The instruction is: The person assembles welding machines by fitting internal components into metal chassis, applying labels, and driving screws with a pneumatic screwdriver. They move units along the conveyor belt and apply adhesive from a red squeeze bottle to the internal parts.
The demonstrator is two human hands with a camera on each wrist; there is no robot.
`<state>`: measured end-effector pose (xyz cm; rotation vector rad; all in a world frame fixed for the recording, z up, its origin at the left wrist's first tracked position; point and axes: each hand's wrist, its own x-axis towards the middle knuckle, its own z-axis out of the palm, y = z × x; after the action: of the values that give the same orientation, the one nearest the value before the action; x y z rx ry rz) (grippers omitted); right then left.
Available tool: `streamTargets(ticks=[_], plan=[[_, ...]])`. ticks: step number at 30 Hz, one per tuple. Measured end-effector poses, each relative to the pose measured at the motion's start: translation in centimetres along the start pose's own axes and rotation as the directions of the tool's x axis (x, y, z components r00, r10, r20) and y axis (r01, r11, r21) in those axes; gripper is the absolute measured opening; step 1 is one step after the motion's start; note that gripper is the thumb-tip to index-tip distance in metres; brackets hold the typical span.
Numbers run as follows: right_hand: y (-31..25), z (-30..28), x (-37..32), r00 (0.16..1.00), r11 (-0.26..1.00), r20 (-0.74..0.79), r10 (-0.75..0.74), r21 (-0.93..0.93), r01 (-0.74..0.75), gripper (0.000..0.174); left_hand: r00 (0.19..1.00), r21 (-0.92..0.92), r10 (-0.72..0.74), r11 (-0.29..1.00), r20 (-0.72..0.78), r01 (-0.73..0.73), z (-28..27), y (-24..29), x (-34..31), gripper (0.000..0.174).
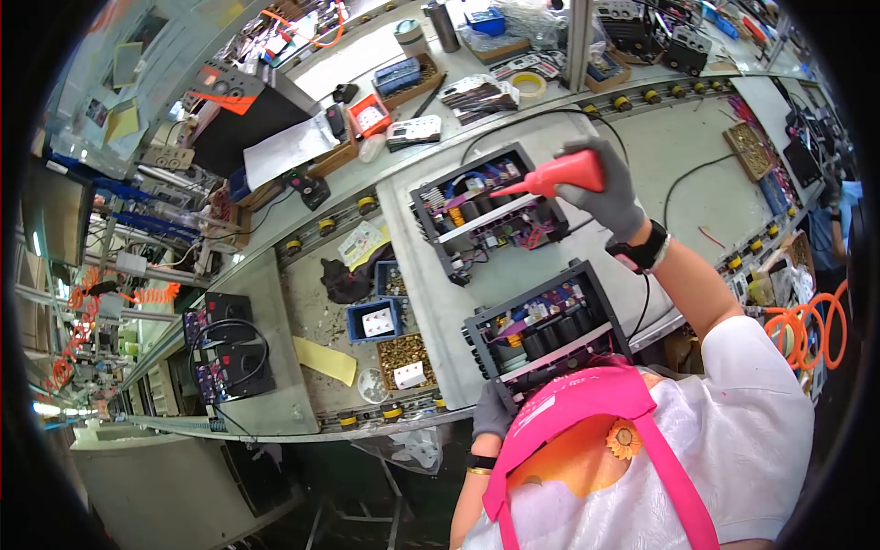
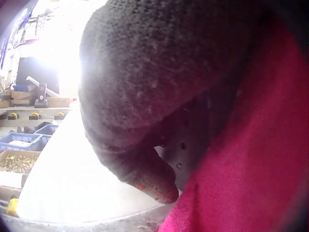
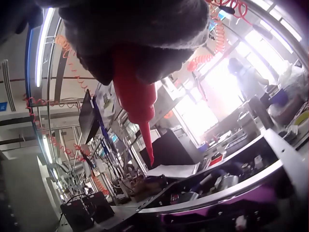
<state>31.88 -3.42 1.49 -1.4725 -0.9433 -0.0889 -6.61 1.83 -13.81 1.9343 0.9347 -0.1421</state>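
Note:
My gloved right hand (image 1: 605,188) grips a red squeeze bottle (image 1: 570,172), fingers wrapped round its body. The bottle's thin nozzle points left over the far black metal case (image 1: 490,209), which is open and full of circuit boards and wiring. In the right wrist view the red bottle (image 3: 137,99) hangs nozzle-down from the grey glove. Close to my body lies a second open case (image 1: 550,330) with large dark cylinders inside. My gloved left hand (image 1: 493,411) holds its near-left corner; in the left wrist view curled fingers (image 2: 149,179) meet a dark panel with holes.
Both cases rest on a pale board (image 1: 431,302) over the roller line. Left of it are blue bins (image 1: 371,321) and a box of small brass-coloured parts (image 1: 403,353). A black cable (image 1: 649,302) runs by the right arm. More units (image 1: 229,353) stand far left.

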Motion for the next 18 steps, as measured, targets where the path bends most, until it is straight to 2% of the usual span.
streamTargets(ticks=[1, 2, 4, 6, 7, 9, 12, 13, 15, 16, 18], plan=[[0.2, -1.6, -1.1, 0.994, 0.994, 0.014, 0.105, -0.025, -0.104, 0.048, 1.0, -0.003, -0.018, 1.0, 0.001, 0.018, 0.0, -0.1, 0.1, 0.048], [0.7, -2.7, -2.0, 0.996, 0.996, 0.019, 0.091, -0.028, -0.09, 0.048, 0.999, -0.004, -0.037, 0.999, 0.001, 0.037, 0.3, -0.5, 0.2, 0.048], [2.3, -3.8, -4.0, 0.997, 0.997, 0.024, 0.067, -0.026, -0.066, 0.048, 0.99, -0.278, -0.129, 0.951, 0.051, 0.138, 1.9, -3.4, 1.1, 0.042], [3.2, -4.0, -5.4, 0.996, 0.995, 0.008, 0.091, -0.035, -0.09, 0.048, 0.994, -0.194, -0.104, 0.975, 0.032, 0.108, 1.2, -2.7, 1.0, 0.039], [3.3, -3.7, -5.7, 0.995, 0.994, -0.002, 0.102, -0.041, -0.102, 0.047, 0.998, -0.069, -0.056, 0.996, 0.024, 0.057, 0.6, -1.6, 0.5, 0.037], [3.5, -3.6, -6.1, 0.991, 0.991, 0.039, 0.129, -0.048, -0.127, 0.048, 0.992, -0.308, -0.111, 0.943, 0.067, 0.127, 1.5, -3.4, 1.2, 0.039], [4.1, -3.1, -6.0, 0.995, 0.996, 0.053, 0.089, -0.032, -0.088, 0.048, 0.995, -0.298, -0.09, 0.949, 0.052, 0.101, 1.5, -4.1, 1.0, 0.043], [4.2, -2.9, -6.0, 0.994, 0.995, 0.061, 0.089, -0.046, -0.087, 0.048, 0.994, -0.345, -0.094, 0.932, 0.058, 0.108, 1.8, -4.5, 1.1, 0.044], [4.5, -2.7, -5.9, 0.993, 0.994, 0.08, 0.087, -0.076, -0.081, 0.047, 0.983, -0.532, -0.151, 0.827, 0.103, 0.183, 2.7, -6.5, 1.8, 0.044], [4.5, -2.6, -5.8, 0.994, 0.994, 0.07, 0.082, -0.073, -0.077, 0.046, 0.969, -0.654, -0.198, 0.715, 0.151, 0.248, 3.5, -8.6, 2.4, 0.045], [4.4, -2.3, -5.8, 0.996, 0.995, 0.048, 0.073, -0.066, -0.07, 0.045, 0.962, -0.688, -0.225, 0.674, 0.156, 0.27, 3.9, -9.1, 2.4, 0.045]])
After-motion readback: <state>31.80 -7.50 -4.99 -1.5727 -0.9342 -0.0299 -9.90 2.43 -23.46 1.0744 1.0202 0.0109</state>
